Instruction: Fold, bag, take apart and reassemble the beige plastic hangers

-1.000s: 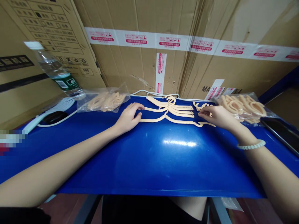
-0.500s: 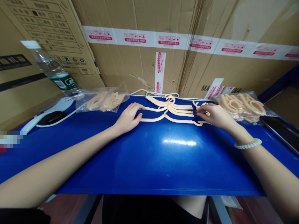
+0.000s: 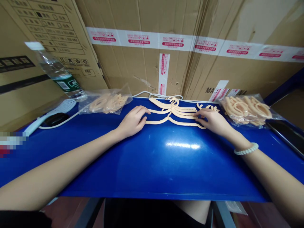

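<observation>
Several cream-coloured curved plastic pieces (image 3: 182, 112) lie in a group on the blue table between my hands. My left hand (image 3: 134, 122) rests at the left ends of two pieces, its thumb and fingers apart, one at each piece. The lower piece (image 3: 155, 122) runs from my left thumb to the middle. My right hand (image 3: 211, 120) is at the right ends of the pieces, thumb and index fingertips apart, near the hooked end of the lower right piece (image 3: 185, 123). Small curved pieces (image 3: 211, 108) lie just behind my right hand.
Clear bags of similar pieces lie left (image 3: 106, 102) and right (image 3: 247, 109). A water bottle (image 3: 59, 74), a hairbrush (image 3: 59, 106) and a black object (image 3: 56, 119) are at left, a phone (image 3: 286, 136) at right. Cardboard boxes (image 3: 133, 69) and a white cable (image 3: 142, 93) are behind.
My right hand has moved left, from the small pieces to the right ends of the long ones. My left hand stays at almost the same place.
</observation>
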Demonstrator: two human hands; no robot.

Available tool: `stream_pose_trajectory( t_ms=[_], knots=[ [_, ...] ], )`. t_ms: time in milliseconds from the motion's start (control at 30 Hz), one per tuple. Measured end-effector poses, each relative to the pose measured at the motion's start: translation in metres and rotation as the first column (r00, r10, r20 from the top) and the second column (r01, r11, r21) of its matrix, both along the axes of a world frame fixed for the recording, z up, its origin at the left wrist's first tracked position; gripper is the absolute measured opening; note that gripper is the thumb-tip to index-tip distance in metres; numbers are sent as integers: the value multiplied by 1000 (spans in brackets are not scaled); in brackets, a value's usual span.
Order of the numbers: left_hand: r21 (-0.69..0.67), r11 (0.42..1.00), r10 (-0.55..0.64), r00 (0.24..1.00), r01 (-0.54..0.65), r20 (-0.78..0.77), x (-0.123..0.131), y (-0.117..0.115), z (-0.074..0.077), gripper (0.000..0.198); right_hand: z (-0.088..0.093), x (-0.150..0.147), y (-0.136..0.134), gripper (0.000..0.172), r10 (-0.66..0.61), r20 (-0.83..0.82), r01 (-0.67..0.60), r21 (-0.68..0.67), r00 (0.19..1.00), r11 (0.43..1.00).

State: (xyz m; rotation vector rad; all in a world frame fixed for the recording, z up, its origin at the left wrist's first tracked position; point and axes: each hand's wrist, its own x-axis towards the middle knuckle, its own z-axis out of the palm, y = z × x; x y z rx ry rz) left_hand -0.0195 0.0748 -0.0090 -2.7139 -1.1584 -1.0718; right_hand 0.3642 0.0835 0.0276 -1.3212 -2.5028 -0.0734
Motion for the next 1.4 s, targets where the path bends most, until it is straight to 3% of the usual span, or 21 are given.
stream_pose_trajectory(
  t_ms=[400, 633, 867, 1033, 1167, 1267, 1400],
  knots=[
    [23, 999, -32, 999, 31, 30, 1, 0, 1, 19, -7, -6, 1, 19, 44, -96, -42, 27, 994, 999],
    [25, 999, -40, 998, 39, 47, 2, -1, 0, 19, 1, -4, -1, 24, -11, -253, -26, -142, 968, 990],
    [49, 998, -41, 996, 37, 74, 3, -2, 1, 18, 10, -7, -5, 41, -100, -522, -96, -335, 847, 937],
    [139, 990, 1, 987, -24, 162, 8, -7, 4, 17, 22, -12, -13, 46, -208, -693, -84, -362, 691, 928],
    [139, 989, 24, 973, -57, 230, 13, -12, 5, 29, 26, -17, -18, 46, -212, -768, -100, -338, 604, 936],
    [108, 994, -18, 975, -6, 220, 15, -15, 4, 35, 24, -21, -20, 44, -188, -781, -132, -327, 596, 936],
    [99, 994, -63, 979, 45, 192, 15, -15, 2, 31, 21, -27, -23, 43, -114, -738, -207, -329, 665, 922]
  ],
)
